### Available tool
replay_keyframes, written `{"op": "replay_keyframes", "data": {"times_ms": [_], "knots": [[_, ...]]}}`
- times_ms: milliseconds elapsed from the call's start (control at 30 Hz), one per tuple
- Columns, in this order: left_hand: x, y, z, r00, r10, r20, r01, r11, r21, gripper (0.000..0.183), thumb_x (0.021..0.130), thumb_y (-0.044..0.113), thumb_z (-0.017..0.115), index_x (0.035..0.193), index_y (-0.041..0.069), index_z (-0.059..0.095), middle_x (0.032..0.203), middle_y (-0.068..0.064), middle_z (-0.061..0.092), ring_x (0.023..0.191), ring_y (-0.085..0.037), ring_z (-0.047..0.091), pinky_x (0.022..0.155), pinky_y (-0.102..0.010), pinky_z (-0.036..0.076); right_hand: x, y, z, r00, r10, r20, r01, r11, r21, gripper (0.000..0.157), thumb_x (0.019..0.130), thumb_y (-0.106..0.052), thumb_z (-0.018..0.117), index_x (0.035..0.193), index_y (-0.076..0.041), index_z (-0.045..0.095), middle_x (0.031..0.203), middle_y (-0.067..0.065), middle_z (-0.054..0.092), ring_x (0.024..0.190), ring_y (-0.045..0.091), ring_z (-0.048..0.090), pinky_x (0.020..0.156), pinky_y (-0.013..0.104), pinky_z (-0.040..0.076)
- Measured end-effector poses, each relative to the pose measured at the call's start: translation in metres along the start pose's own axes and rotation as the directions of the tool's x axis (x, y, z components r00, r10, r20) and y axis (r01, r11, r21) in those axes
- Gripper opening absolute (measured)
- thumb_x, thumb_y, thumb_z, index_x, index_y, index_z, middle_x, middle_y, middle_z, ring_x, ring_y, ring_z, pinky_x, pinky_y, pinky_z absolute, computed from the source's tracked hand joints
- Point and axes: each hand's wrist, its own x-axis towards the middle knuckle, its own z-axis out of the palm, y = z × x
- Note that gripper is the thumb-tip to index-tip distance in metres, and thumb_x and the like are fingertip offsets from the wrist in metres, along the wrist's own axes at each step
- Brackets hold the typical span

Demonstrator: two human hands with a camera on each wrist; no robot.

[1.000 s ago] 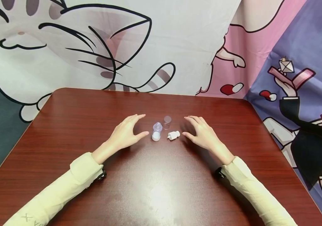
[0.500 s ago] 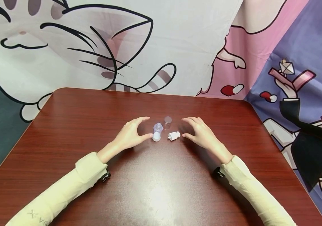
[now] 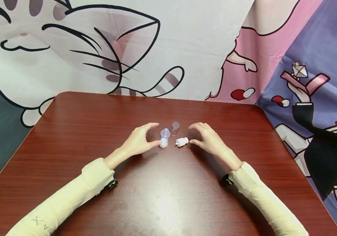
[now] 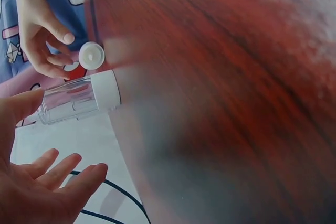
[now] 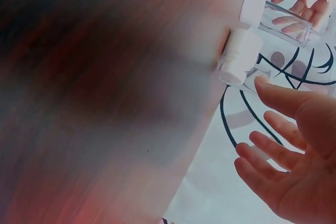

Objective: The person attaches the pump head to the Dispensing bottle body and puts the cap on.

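A small clear bottle point(image 3: 164, 135) with a white base stands upright on the table. My left hand point(image 3: 138, 141) is spread beside it, its thumb close to the bottle's side; whether the thumb touches cannot be told. In the left wrist view the same bottle point(image 4: 76, 98) shows a white bottom band and a see-through body. To its right lies a white pump head point(image 3: 182, 141) on its side. My right hand point(image 3: 208, 139) hovers just right of that pump head with thumb and fingers apart, holding nothing. A clear cap point(image 3: 175, 128) stands behind the two pieces.
The dark red wooden table point(image 3: 144, 203) carries all the pieces near its middle. A printed cartoon cloth point(image 3: 168, 42) hangs behind the far edge and along the right side.
My left hand has moved right toward the bottle, its thumb coming close to it. The right hand has shifted slightly left toward the pump head. The pieces stay in place.
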Motion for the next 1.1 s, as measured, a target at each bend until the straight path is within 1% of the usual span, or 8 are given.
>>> {"op": "replay_keyframes", "data": {"times_ms": [133, 300, 500, 667, 833, 1100], "knots": [[0.0006, -0.0004, 0.0008, 1.0, -0.006, 0.009, 0.006, 1.0, -0.008, 0.065, 0.08, 0.029, 0.076, 0.136, 0.009, 0.051, 0.137, -0.009, 0.056, 0.128, -0.028, 0.051, 0.104, -0.047, 0.042, 0.0014, -0.0018, 0.0007, 1.0, -0.002, 0.018, 0.002, 1.0, 0.031, 0.047, 0.077, -0.012, 0.08, 0.119, -0.004, 0.06, 0.119, 0.01, 0.063, 0.116, 0.028, 0.055, 0.102, 0.045, 0.042], [0.0008, -0.0008, 0.0009, 1.0, -0.008, 0.009, 0.009, 0.999, -0.04, 0.063, 0.079, 0.027, 0.078, 0.134, 0.008, 0.053, 0.135, -0.011, 0.058, 0.12, -0.031, 0.057, 0.097, -0.045, 0.049, 0.0029, -0.0011, 0.0018, 0.999, -0.027, 0.018, 0.025, 0.998, 0.064, 0.048, 0.076, -0.011, 0.081, 0.118, -0.003, 0.06, 0.117, 0.011, 0.063, 0.113, 0.027, 0.057, 0.1, 0.044, 0.044], [0.0022, 0.0, 0.0013, 0.999, -0.022, 0.023, 0.025, 0.993, -0.119, 0.061, 0.078, 0.023, 0.079, 0.132, 0.007, 0.053, 0.132, -0.013, 0.059, 0.119, -0.029, 0.059, 0.095, -0.041, 0.051, 0.0045, -0.0001, 0.0027, 0.999, -0.041, 0.019, 0.039, 0.992, 0.121, 0.046, 0.074, -0.007, 0.082, 0.115, -0.002, 0.061, 0.114, 0.012, 0.064, 0.105, 0.027, 0.061, 0.093, 0.043, 0.049], [0.0043, 0.0003, 0.0027, 0.999, -0.022, 0.024, 0.025, 0.987, -0.159, 0.062, 0.077, 0.02, 0.08, 0.131, 0.004, 0.053, 0.13, -0.016, 0.06, 0.115, -0.029, 0.06, 0.092, -0.04, 0.053, 0.006, -0.0009, 0.0042, 0.998, -0.036, 0.052, 0.026, 0.984, 0.176, 0.045, 0.073, -0.005, 0.082, 0.113, -0.002, 0.061, 0.111, 0.014, 0.065, 0.099, 0.029, 0.064, 0.087, 0.044, 0.053], [0.0063, 0.0004, 0.0053, 0.999, -0.028, 0.029, 0.032, 0.984, -0.175, 0.062, 0.076, 0.018, 0.081, 0.13, 0.003, 0.053, 0.126, -0.017, 0.061, 0.113, -0.03, 0.062, 0.089, -0.039, 0.055, 0.0068, -0.0035, 0.0047, 0.996, -0.044, 0.074, 0.03, 0.983, 0.182, 0.044, 0.073, -0.005, 0.082, 0.111, 0.0, 0.061, 0.11, 0.015, 0.065, 0.098, 0.031, 0.063, 0.087, 0.046, 0.052], [0.0089, 0.0023, 0.0088, 0.999, -0.034, 0.034, 0.04, 0.979, -0.2, 0.06, 0.076, 0.016, 0.081, 0.128, 0.002, 0.055, 0.124, -0.016, 0.062, 0.112, -0.03, 0.062, 0.088, -0.039, 0.055, 0.0067, -0.0039, 0.0054, 0.995, -0.063, 0.08, 0.047, 0.981, 0.188, 0.045, 0.072, -0.005, 0.083, 0.111, 0.0, 0.06, 0.109, 0.015, 0.064, 0.097, 0.03, 0.063, 0.086, 0.044, 0.053]]}}
